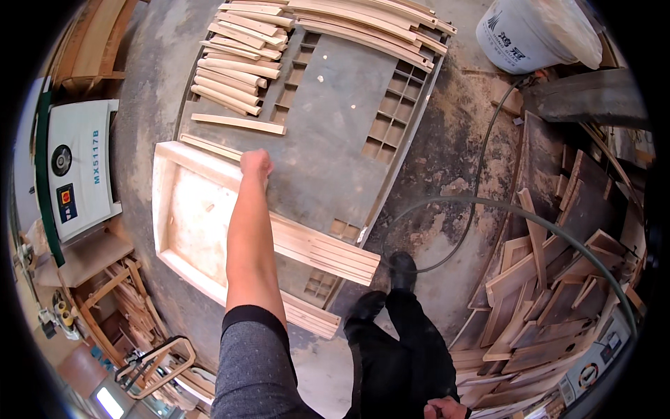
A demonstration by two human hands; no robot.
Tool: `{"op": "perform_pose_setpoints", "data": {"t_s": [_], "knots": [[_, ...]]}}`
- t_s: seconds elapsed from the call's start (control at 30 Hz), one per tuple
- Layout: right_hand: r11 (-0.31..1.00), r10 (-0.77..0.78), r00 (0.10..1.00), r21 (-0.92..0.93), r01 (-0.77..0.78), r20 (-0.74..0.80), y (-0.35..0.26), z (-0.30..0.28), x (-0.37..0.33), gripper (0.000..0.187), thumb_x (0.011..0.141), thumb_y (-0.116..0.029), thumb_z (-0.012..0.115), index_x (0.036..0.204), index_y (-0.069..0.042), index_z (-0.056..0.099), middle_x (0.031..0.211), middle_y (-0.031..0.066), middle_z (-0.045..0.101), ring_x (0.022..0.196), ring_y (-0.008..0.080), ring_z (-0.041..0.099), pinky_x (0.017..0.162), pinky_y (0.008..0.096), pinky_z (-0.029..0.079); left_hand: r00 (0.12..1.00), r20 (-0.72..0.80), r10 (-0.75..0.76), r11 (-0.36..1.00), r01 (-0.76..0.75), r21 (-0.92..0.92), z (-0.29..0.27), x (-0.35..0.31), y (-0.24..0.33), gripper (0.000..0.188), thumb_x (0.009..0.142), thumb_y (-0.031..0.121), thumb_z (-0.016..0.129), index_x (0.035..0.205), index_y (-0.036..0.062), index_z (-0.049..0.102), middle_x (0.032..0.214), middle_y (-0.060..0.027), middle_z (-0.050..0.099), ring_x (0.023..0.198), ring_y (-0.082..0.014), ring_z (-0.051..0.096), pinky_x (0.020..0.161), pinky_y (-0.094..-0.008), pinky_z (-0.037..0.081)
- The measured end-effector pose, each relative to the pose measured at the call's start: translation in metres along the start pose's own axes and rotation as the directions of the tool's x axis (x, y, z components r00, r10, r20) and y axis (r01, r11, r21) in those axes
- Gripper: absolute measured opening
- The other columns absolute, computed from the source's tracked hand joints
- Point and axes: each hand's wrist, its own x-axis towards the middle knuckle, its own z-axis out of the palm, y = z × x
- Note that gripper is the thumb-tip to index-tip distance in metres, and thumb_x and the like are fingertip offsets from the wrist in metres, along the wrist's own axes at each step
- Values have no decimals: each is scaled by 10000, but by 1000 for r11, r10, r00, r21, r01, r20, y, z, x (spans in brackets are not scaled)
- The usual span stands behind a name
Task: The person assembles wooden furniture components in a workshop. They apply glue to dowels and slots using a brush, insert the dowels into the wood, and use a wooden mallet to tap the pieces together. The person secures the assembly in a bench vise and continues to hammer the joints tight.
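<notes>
At the grey surface [349, 140]: your left hand [257, 165] closed on the right end of a thin pale strip [209, 146], just beside the wooden frame [162, 202]; slats [241, 68] farther off; right hand [445, 408] low, cut off by view's edge, grip can't be told

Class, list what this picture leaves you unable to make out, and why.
- Head view: whether the left hand grips the thin strip; the back of the hand hides its fingertips.
- Head view: part of the wooden frame; the left forearm covers it.
- Head view: what the right hand holds, if anything; the lower edge cuts it off.
</notes>
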Motion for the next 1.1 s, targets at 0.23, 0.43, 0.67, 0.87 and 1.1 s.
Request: {"op": "perform_pose_setpoints", "data": {"t_s": [0.23, 0.43, 0.67, 0.87, 1.1], "knots": [[996, 48, 999, 70, -48, -1, -8, 5, -17, 275, 972, -313, 640, 1113, -104, 749, 1087, 176, 739, 1007, 384, 708, 894, 466, 564, 909, -61, 412, 909, -406, 97, 33, -77, -11, 173, 927, 146, 672, 1001, 13, 592, 791, -109, 631, 689, -236, 649, 603, -334, 522], [891, -16, 984, 444, 94, -176, 0, 45, -43, 151, 961, -155, 705, 1005, -11, 718, 823, 107, 718, 758, 149, 694, 711, 310, 556, 943, 298, 150, 870, 17, -492, -25, -341, 8, 306, 957, 69, 655, 1159, 65, 425, 835, -65, 548, 663, -147, 548, 565, -296, 451], [507, -153, 893, 742, 439, -423, -82, -13, -108, 525, 987, -192, 687, 1449, -13, 511, 1264, 99, 657, 1075, 172, 632, 954, 335, 516, 552, 806, 213, 949, 81, -306, -154, -678, 10, 497, 935, -40, 670, 1325, 29, 369, 1150, -128, 626, 983, -207, 673, 789, -343, 590], [534, -51, 916, 764, 363, -399, -115, -63, -247, 554, 978, -203, 663, 1469, -14, 486, 1301, 192, 669, 1203, 270, 657, 999, 396, 517, -101, 990, -95, 937, -346, 55, -223, -802, 20, 466, 977, 13, 685, 1378, 29, 449, 1293, -99, 625, 1137, -184, 646, 1004, -355, 525], [806, -26, 624, 353, 476, -781, -62, -46, -370, 493, 958, -168, 656, 1407, -29, 505, 1216, 253, 646, 1096, 468, 632, 925, 505, 530, -140, 961, 240, 941, -210, -266, -193, -909, 60, 382, 1066, 176, 564, 1377, -4, 436, 1317, -174, 633, 1184, -247, 634, 997, -380, 527]]}}
